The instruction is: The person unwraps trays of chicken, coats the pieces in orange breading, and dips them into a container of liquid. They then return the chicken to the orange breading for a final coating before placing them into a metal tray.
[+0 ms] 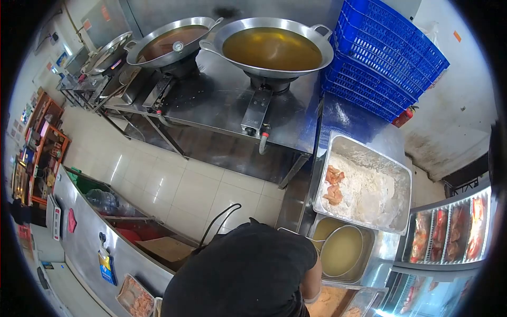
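Note:
Neither of my hands is in view. A black shirt (237,274) fills the bottom middle, with a bare arm (311,277) at its right; its hand is out of sight. Nearest to that arm is a metal pan (367,267) of pale yellowish liquid, with a round, handled strainer or bowl (342,251) sitting in it. Beyond it stands a big metal tray (409,185) of white flour. Raw meat pieces (334,194), apparently chicken, lie on the flour at the left side.
Two oil-filled woks (272,48) (171,42) stand on burners on a steel table (211,90). Stacked blue crates (383,63) are at the back right. A lit display case (449,232) holds packed meat at right. A steel counter (79,211) runs along the left.

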A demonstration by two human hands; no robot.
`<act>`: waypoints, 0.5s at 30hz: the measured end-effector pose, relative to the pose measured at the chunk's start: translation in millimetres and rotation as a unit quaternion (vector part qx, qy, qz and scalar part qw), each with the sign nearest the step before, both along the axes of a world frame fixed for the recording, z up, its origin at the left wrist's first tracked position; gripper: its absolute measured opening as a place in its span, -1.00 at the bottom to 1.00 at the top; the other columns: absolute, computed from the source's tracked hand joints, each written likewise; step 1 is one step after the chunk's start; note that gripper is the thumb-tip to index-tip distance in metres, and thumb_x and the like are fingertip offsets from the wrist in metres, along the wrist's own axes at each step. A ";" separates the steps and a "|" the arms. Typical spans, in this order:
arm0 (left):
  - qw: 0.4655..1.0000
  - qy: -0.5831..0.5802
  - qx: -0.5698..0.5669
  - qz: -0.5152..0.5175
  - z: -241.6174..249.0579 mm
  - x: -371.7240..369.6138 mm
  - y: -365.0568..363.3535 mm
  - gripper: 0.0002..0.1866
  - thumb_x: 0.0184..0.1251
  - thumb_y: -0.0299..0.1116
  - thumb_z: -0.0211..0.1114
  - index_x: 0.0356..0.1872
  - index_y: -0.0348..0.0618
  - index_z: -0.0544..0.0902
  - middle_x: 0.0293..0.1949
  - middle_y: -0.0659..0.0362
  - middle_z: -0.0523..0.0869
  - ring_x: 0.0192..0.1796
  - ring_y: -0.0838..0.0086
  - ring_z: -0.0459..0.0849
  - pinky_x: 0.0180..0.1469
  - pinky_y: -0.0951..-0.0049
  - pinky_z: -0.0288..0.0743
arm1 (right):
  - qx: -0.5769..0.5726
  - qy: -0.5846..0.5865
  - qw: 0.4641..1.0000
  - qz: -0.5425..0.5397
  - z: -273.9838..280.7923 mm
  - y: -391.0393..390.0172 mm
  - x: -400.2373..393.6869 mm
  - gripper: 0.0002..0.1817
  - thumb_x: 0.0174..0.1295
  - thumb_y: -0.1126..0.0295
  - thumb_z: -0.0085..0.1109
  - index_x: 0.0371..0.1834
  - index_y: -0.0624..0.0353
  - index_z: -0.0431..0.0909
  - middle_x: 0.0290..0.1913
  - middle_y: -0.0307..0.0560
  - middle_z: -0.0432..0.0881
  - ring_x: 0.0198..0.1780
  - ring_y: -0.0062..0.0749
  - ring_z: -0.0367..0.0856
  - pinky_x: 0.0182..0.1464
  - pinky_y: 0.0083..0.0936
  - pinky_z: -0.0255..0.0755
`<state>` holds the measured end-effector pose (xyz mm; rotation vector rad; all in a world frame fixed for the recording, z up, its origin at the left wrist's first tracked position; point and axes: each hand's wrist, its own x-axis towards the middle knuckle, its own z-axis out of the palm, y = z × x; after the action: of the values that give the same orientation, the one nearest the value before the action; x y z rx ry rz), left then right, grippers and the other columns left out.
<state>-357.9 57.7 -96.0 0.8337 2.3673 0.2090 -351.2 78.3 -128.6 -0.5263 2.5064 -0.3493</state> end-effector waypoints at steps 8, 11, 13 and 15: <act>0.996 0.004 -0.016 -0.088 -9.6 25.1 8.5 -0.74 0.18 -0.28 0.29 -0.13 -0.03 0.77 0.02 0.05 0.72 0.03 0.18 0.71 -0.06 0.10 0.60 | -0.003 -0.004 0.999 -0.049 6.9 23.8 27.3 -0.73 0.13 0.23 0.14 -0.28 0.18 0.68 -0.22 0.20 0.69 -0.14 0.10 0.65 -0.12 -0.12 0.51; 0.979 0.008 -0.064 -0.194 -28.9 47.9 -1.6 -0.74 0.19 -0.28 0.28 -0.13 -0.03 0.77 0.03 0.06 0.72 0.04 0.18 0.71 -0.06 0.10 0.60 | 0.014 -0.018 0.994 -0.110 16.0 44.1 72.7 -0.74 0.14 0.24 0.14 -0.27 0.18 0.68 -0.22 0.20 0.69 -0.14 0.10 0.65 -0.12 -0.11 0.51; 0.955 0.018 -0.091 -0.282 -32.3 52.6 -6.9 -0.74 0.19 -0.29 0.28 -0.12 -0.03 0.77 0.04 0.06 0.72 0.04 0.18 0.71 -0.06 0.10 0.60 | 0.029 -0.030 0.988 -0.147 23.3 53.8 108.5 -0.74 0.14 0.24 0.14 -0.27 0.18 0.68 -0.22 0.20 0.69 -0.14 0.10 0.65 -0.12 -0.11 0.51; 0.927 0.022 -0.098 -0.362 -27.3 51.6 -7.4 -0.74 0.19 -0.29 0.28 -0.12 -0.03 0.77 0.04 0.06 0.72 0.04 0.18 0.71 -0.06 0.10 0.60 | 0.037 -0.036 0.979 -0.197 28.6 63.2 145.9 -0.74 0.14 0.24 0.13 -0.27 0.18 0.68 -0.22 0.20 0.69 -0.14 0.10 0.65 -0.12 -0.11 0.51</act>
<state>-306.3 50.3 -123.3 1.5418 1.9132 -0.3465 -205.3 141.5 -100.1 0.0184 2.5326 -0.4128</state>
